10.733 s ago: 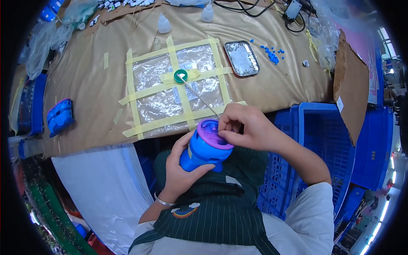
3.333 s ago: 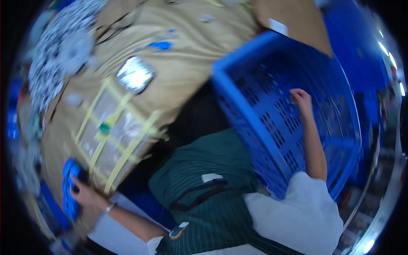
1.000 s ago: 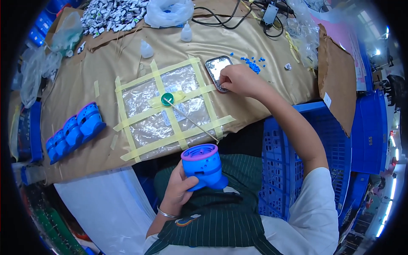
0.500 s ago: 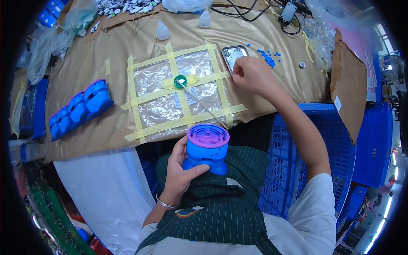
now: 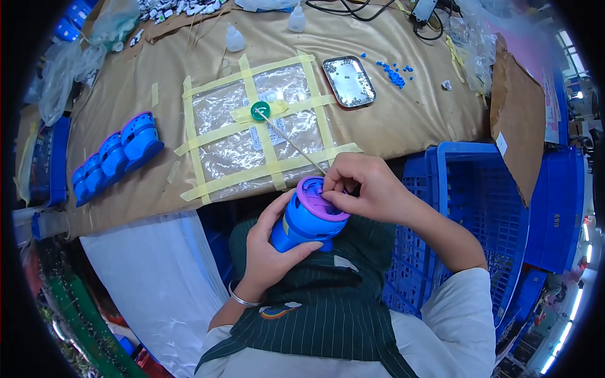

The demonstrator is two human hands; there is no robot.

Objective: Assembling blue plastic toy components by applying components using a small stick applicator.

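Observation:
A blue plastic housing [image 5: 304, 225] with a purple ring on top is gripped in my left hand [image 5: 265, 242], tilted a little to the right above my lap. My right hand [image 5: 362, 189] reaches to the housing's purple open end. Its thumb and forefinger are pinched together there, and whatever they hold is too small or hidden to make out. Beyond both hands, a thin wooden stick [image 5: 293, 143] leans from a small green cap [image 5: 260, 111] holding something white. A shallow metal tray [image 5: 348, 79] with tiny parts in it lies farther back.
Similar blue housings [image 5: 118, 151] stand in a row at the left. Small blue pieces [image 5: 395, 77] are scattered right of the tray. Two white squeeze bottles [image 5: 234, 39] stand at the back. Yellow tape [image 5: 271, 170] holds clear film on the cloth. A blue crate [image 5: 469, 151] is at my right.
My right hand has come from the metal tray to the housing's purple end, uncovering the tray. The housing has tilted to the right in my left hand.

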